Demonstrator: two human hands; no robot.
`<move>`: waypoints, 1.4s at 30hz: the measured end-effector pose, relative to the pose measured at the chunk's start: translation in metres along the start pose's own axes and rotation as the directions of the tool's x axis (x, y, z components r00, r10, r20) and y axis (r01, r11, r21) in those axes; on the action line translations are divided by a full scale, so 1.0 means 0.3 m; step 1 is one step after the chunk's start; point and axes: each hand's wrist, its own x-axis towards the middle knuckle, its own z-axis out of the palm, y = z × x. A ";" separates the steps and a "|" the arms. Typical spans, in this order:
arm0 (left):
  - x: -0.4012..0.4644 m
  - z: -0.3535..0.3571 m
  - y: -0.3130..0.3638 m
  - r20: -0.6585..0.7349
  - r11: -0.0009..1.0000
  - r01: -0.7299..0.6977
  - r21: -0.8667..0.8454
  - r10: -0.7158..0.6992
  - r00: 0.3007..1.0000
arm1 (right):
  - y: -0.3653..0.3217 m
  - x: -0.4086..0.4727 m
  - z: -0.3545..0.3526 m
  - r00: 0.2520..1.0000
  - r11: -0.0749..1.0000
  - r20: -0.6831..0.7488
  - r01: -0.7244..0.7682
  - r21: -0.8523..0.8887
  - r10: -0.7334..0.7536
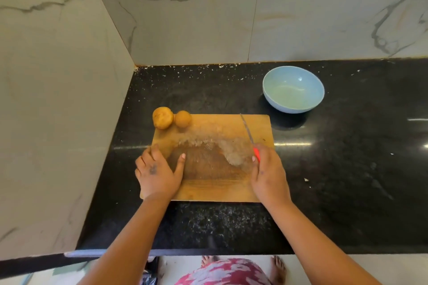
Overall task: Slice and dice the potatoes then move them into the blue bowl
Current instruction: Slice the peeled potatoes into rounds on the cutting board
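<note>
Two whole potatoes (171, 118) sit touching at the far left corner of the wooden cutting board (208, 183). The right hand (268, 173) grips a red-handled knife (251, 140); the left hand (157, 171) rests spread on the board. The blue bowl (293, 89) stands beyond, apart.

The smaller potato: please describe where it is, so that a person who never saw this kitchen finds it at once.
On the black countertop lies a wooden cutting board. At its far left corner sit two whole, uncut potatoes, touching each other. The smaller potato is the rounder one on the right, fully on the board; the larger potato beside it overhangs the corner.
</note>
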 end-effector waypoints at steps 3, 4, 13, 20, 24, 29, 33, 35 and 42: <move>-0.007 0.003 -0.006 -0.027 0.999 0.022 -0.031 -0.023 0.999 | 0.001 0.009 0.011 1.000 1.000 0.000 0.011 -0.017 -0.011; -0.012 0.003 -0.007 -0.038 0.999 0.023 -0.038 -0.025 0.999 | 0.003 0.010 0.014 1.000 1.000 -0.004 0.015 -0.018 -0.015; -0.013 0.040 -0.031 -0.142 0.997 -0.026 -0.068 0.016 0.990 | 0.001 0.010 0.059 0.989 0.990 0.122 0.093 -0.105 -0.080; -0.006 0.053 -0.072 -0.163 0.988 -0.106 -0.110 0.087 0.983 | -0.004 0.006 0.077 0.999 0.989 0.035 0.007 -0.145 -0.001; -0.054 0.045 -0.080 -0.173 0.990 -0.120 -0.080 0.104 0.979 | -0.015 -0.039 0.074 1.000 0.985 -0.007 0.000 -0.172 -0.001; -0.119 0.044 -0.097 -0.184 0.986 -0.121 -0.116 0.099 0.978 | -0.033 -0.096 0.049 0.999 0.984 0.044 0.013 -0.180 -0.005; -0.169 0.052 -0.130 -0.230 0.979 -0.128 -0.160 0.089 0.969 | -0.040 -0.135 0.034 0.998 0.983 0.052 0.028 -0.179 -0.019; -0.179 0.056 -0.142 -0.268 0.971 -0.151 -0.183 0.099 0.958 | -0.037 -0.150 0.034 0.999 0.986 0.022 0.028 -0.165 -0.025; -0.181 0.058 -0.130 -0.314 0.968 -0.180 -0.176 0.118 0.942 | -0.063 -0.155 0.038 0.997 0.986 -0.058 -0.061 -0.153 0.053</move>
